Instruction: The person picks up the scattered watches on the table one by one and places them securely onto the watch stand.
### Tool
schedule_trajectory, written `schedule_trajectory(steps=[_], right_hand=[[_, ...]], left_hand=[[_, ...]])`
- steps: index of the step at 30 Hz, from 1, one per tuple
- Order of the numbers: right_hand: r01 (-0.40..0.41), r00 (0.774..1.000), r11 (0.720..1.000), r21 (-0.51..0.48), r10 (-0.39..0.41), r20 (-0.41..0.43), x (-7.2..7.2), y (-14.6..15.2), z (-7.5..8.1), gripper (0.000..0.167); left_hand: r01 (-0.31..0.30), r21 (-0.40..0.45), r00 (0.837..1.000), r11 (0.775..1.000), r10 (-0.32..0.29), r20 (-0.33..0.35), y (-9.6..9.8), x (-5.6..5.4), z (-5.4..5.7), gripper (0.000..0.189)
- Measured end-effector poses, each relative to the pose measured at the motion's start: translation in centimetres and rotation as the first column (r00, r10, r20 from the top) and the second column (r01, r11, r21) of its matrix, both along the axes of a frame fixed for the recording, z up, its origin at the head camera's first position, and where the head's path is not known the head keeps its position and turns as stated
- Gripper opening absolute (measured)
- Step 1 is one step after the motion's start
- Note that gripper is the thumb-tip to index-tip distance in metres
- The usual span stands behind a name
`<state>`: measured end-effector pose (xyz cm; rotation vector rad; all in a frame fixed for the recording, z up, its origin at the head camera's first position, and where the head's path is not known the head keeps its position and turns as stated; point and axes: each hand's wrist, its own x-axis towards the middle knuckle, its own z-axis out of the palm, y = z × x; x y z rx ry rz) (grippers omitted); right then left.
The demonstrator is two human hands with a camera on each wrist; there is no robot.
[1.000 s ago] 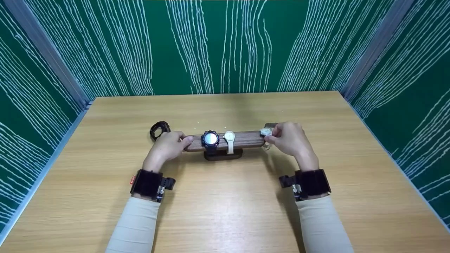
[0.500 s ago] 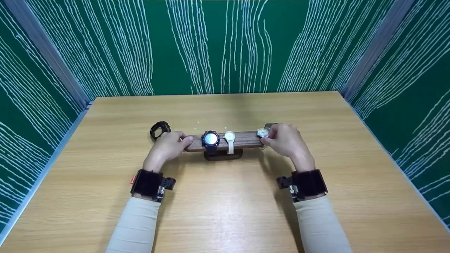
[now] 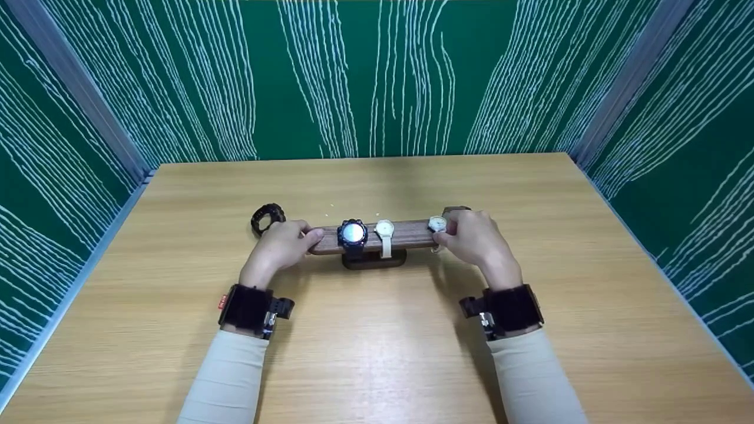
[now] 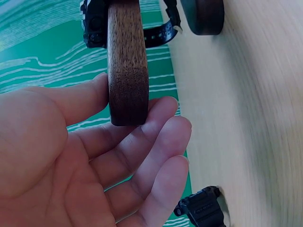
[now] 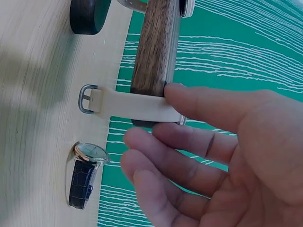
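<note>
1. My left grip (image 3: pixel 280 242) pinches the left end of the bar (image 3: pixel 406 234), thumb on one side and fingers on the other.
2. My right grip (image 3: pixel 478 240) is clamped on the end watch (image 3: pixel 437 224) between thumb and fingers, at the bar's right end.
3. That watch's pale strap (image 5: pixel 142 106) lies across the bar close to its tip, the buckle (image 5: pixel 87 99) hanging toward the surface (image 3: pixel 377 365). I cannot tell whether the strap loops fully round.
4. The bar sits raised above a dark base (image 3: pixel 375 260), which rests on the surface.
5. Along the bar, the dark watch (image 3: pixel 353 234) sits nearer my left grip; the middle watch (image 3: pixel 385 228), also pale, sits just beside it. Both dials face up.
6. A black watch (image 4: pixel 203 208) rests on the surface just beyond my left grip.
7. A strapped watch (image 5: pixel 83 182) rests on the surface near my right grip, which partly hides it in the head view.
8. Green walls (image 3: pixel 265 88) with white lines enclose the surface.
</note>
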<state>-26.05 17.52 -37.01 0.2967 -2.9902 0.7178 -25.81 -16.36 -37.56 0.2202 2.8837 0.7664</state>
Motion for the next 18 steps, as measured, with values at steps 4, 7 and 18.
schedule_trajectory(steps=[4,7,18], right_hand=[[0.007,1.000,1.000,0.012,-0.007,0.005,0.07,-0.25,0.10,0.026],[0.009,1.000,1.000,0.011,-0.009,0.020,0.13,-0.38,0.14,0.024],[0.019,0.999,1.000,0.006,-0.019,0.051,0.27,-0.92,0.16,0.019]], left_hand=[[0.004,-0.003,1.000,1.000,-0.004,0.001,-0.01,-0.01,0.01,0.040],[0.002,0.002,1.000,1.000,-0.002,0.012,0.00,0.01,0.02,0.041],[-0.003,0.002,1.000,1.000,0.003,0.013,-0.06,0.02,0.01,0.041]])
